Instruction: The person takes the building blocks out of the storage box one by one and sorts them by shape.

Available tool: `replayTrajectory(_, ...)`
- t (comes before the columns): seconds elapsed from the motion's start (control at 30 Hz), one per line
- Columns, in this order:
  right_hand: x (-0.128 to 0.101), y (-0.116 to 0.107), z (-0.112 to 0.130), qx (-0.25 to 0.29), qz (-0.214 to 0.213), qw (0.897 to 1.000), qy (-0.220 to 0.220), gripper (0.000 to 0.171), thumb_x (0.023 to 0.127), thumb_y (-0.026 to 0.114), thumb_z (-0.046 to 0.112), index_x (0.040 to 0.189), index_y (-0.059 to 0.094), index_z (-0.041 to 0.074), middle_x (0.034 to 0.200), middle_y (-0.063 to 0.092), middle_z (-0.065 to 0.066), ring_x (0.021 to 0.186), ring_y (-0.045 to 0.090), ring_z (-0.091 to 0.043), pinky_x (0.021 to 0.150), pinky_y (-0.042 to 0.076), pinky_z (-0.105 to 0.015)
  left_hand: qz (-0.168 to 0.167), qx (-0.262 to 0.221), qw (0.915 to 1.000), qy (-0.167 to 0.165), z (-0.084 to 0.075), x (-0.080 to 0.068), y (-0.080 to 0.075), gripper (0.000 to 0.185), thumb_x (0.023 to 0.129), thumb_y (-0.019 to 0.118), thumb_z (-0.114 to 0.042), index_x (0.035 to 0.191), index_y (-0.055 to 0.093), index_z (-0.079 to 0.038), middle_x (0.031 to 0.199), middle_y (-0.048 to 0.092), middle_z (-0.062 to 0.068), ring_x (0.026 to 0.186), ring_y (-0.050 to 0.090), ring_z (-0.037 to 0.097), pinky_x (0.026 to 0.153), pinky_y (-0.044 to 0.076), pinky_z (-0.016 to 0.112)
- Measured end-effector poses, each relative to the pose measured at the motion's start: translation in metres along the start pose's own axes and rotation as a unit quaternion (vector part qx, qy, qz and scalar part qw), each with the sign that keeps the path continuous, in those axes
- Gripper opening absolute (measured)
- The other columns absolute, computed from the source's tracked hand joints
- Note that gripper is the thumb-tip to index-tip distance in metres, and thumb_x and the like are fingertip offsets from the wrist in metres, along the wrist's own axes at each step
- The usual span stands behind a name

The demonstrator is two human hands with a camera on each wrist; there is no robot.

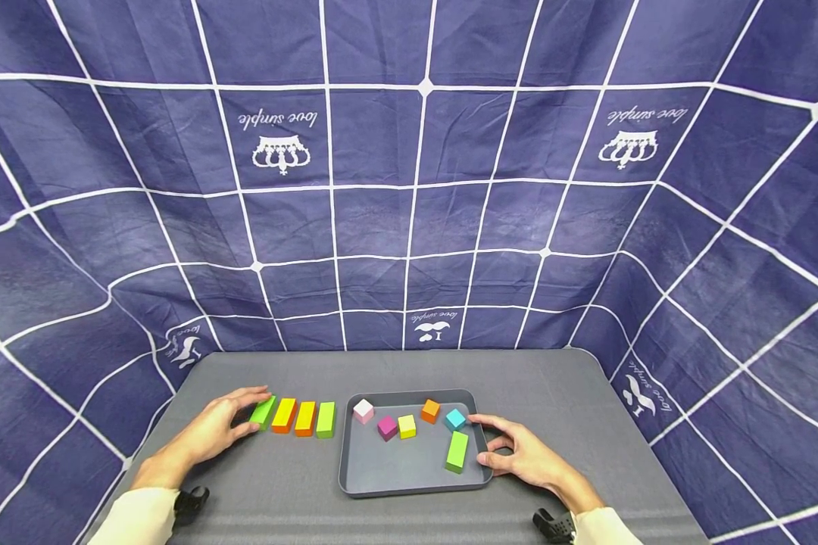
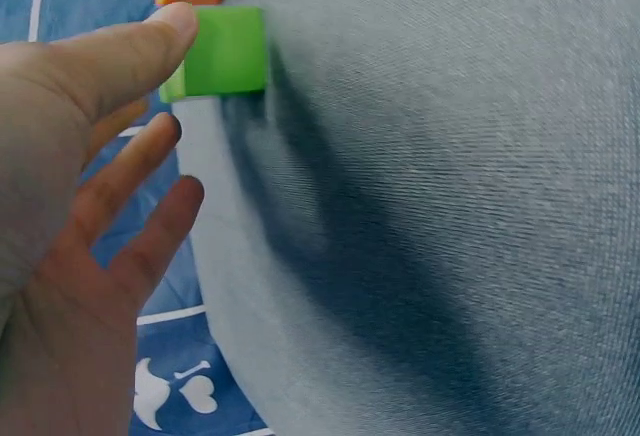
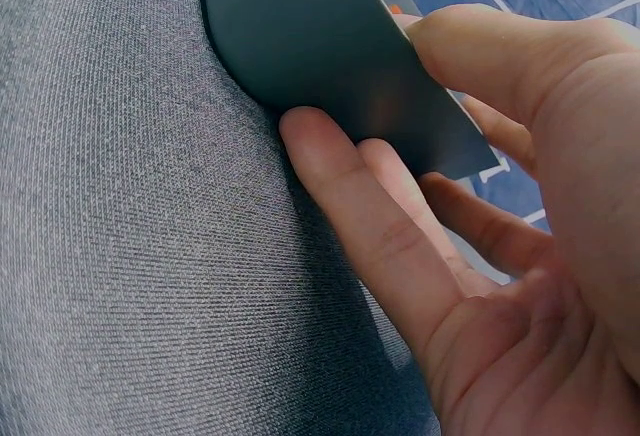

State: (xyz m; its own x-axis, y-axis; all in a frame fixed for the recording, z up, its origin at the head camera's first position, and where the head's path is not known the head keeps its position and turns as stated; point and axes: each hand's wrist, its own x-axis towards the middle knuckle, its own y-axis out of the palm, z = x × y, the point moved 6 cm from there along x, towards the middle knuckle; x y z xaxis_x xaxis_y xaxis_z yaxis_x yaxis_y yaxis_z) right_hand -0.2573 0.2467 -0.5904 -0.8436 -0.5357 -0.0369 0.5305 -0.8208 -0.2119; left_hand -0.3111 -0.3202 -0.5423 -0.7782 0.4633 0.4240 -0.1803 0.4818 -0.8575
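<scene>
Grey table, blue drapes, left hand pinching green block, right hand gripping tray

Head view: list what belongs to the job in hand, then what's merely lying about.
Likely the job's: grey tray; five cubes and a green block in it; four blocks left of it.

Merely around: patterned blue cloth; grey tabletop; black wristbands.

The blocks and tray look smooth, the table cover ribbed cloth.

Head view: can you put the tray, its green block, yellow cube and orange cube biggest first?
1. Tray
2. Green block
3. Yellow cube and orange cube: too alike to rank
</scene>
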Motion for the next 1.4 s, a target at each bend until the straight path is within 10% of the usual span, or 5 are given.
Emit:
replayTrajectory(0.23, 0.0, 0.0, 0.0, 0.0, -0.003, 1.0, 0.008, 0.075, 0.108, 0.081, 0.005, 0.175, 0.047, 0.003, 0.118, 0.081, -0.035, 0.1, 0.083, -0.019, 0.084, 0.073, -0.036, -0.009, 0.006, 0.9993, -0.035, -0.012, 0.007, -0.012, 0.058, 0.086, 0.103, -0.016, 0.14, 0.082, -0.013, 0.144, 0.08, 0.012, 0.131, 0.079, 0.042, 0.114, 0.046, 0.011)
replayTrajectory(0.47, 0.0, -0.001, 0.0, -0.01, -0.002, 1.0, 0.003, 0.075, 0.108, 0.081, 0.006, 0.175, 0.047, 0.004, 0.117, 0.081, -0.034, 0.099, 0.082, -0.017, 0.084, 0.073, -0.035, -0.04, 0.034, 0.9972, -0.053, -0.034, 0.016, -0.011, 0.053, 0.089, 0.101, -0.021, 0.139, 0.084, -0.016, 0.14, 0.082, 0.005, 0.127, 0.081, 0.039, 0.105, 0.062, 0.062)
replayTrajectory(1.4, -0.002, -0.001, 0.001, -0.024, 0.011, 1.0, -0.007, 0.076, 0.108, 0.077, 0.003, 0.176, 0.043, 0.001, 0.116, 0.079, -0.032, 0.101, 0.08, -0.015, 0.086, 0.072, -0.034, -0.011, 0.047, 0.9986, 0.019, -0.124, 0.061, 0.019, 0.053, 0.093, 0.098, -0.033, 0.143, 0.082, -0.024, 0.144, 0.08, -0.003, 0.127, 0.08, 0.028, 0.101, 0.061, 0.056)
